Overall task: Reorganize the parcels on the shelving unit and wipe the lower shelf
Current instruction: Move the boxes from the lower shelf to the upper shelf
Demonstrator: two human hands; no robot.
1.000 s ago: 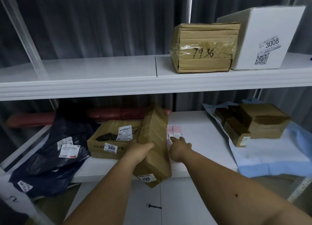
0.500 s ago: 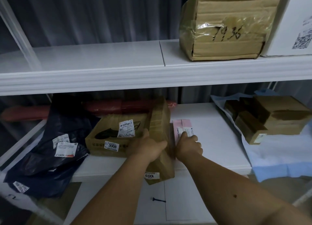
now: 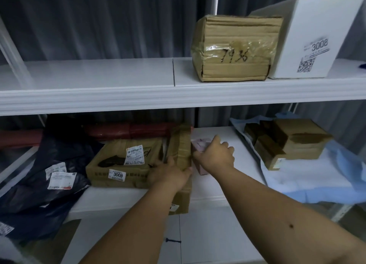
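Shelves: two white shelves face you, an upper shelf [image 3: 89,97] and a lower shelf [image 3: 221,194], with grey curtain behind.
Left hand: your left hand [image 3: 170,174] grips a narrow brown parcel [image 3: 181,150] standing on edge on the lower shelf, fingers curled round its near part; its near end juts past the shelf's front edge.
Right hand: your right hand [image 3: 214,154] pinches a small pink parcel [image 3: 200,146] lying just right of the narrow one, touching it.
Left of your hands: a flat brown box [image 3: 122,162] labelled 3008 lies against the narrow parcel, a dark mailer bag [image 3: 49,180] droops over the shelf's left end, and a red roll [image 3: 126,131] lies behind both.
Right side: stacked brown boxes [image 3: 287,143] sit on a blue sheet [image 3: 316,184].
Upper shelf: a taped box [image 3: 235,47] marked 7936 touches a white box [image 3: 309,38] labelled 3008.
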